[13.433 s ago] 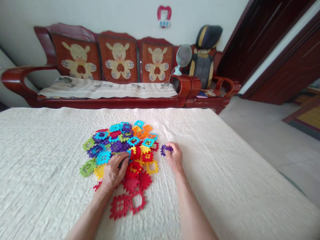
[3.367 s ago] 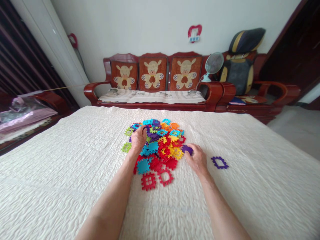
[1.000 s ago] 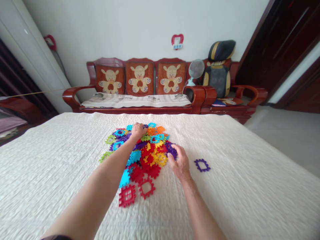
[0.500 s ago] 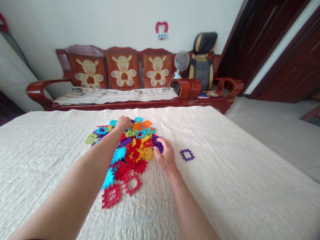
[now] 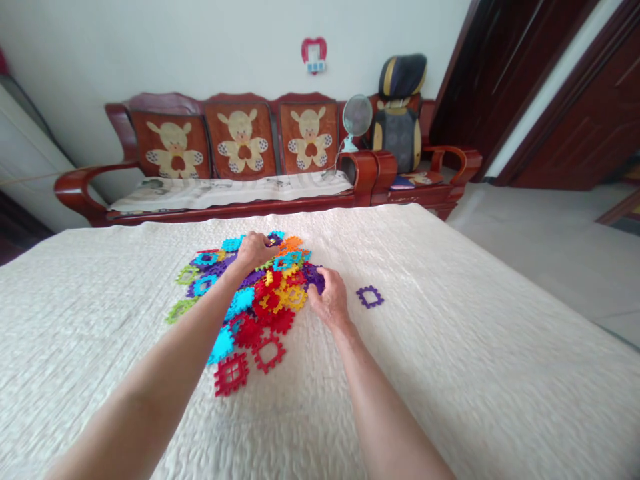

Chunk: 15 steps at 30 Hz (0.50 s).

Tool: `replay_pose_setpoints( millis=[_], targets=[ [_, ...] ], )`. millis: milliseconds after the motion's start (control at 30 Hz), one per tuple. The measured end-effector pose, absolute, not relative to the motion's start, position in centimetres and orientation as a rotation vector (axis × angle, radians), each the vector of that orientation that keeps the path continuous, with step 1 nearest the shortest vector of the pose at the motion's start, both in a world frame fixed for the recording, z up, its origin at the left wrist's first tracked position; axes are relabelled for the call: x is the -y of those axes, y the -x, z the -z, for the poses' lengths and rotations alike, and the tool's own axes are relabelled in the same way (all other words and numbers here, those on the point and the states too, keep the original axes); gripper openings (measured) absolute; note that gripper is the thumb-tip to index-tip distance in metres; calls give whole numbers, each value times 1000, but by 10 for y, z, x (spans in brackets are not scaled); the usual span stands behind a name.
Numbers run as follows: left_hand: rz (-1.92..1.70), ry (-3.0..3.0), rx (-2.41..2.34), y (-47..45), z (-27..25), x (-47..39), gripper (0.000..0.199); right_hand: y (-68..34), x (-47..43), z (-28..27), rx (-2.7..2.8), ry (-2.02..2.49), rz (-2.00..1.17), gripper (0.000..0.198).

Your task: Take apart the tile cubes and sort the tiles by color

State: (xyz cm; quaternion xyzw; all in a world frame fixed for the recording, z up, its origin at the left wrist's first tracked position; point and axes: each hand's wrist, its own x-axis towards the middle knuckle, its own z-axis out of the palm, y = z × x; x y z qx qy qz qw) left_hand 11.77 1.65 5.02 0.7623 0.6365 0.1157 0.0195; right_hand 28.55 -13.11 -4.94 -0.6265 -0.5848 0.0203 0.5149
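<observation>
A heap of flat, notched plastic building pieces in several colours lies on the pale quilted cover (image 5: pixel 450 320). My left hand (image 5: pixel 256 251) is over the far part of the heap, its fingers bent down together beside the orange pieces (image 5: pixel 293 245); what lies under the fingertips is hidden. At the heap's right edge, my right hand (image 5: pixel 330 295) curls thumb and fingers around a purple building piece (image 5: pixel 313 277). Nearer to me are a red window-shaped piece (image 5: pixel 231 375) and a red frame piece (image 5: pixel 269 353). A purple frame piece (image 5: pixel 370 297) lies apart on the right.
Behind the covered surface stands a wooden sofa (image 5: pixel 367 175) with bear-patterned cushions (image 5: pixel 243 143). A small fan (image 5: pixel 357 117) is by its armrest, beside a chair with a black and yellow massage cushion (image 5: pixel 397 140). Green pieces (image 5: pixel 181 310) lie at the heap's left edge.
My left hand has shifted right and slightly nearer over the heap, and more purple and green pieces show on its left. My right hand stays by the purple piece. The view has tilted slightly.
</observation>
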Motion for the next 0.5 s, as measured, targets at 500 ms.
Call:
replay_pose_setpoints(
  millis=[500],
  targets=[
    [-403, -2308, -1340, -215, -57, 58, 21, -277, 146, 41, 1552, 1726, 78, 21]
  ],
)
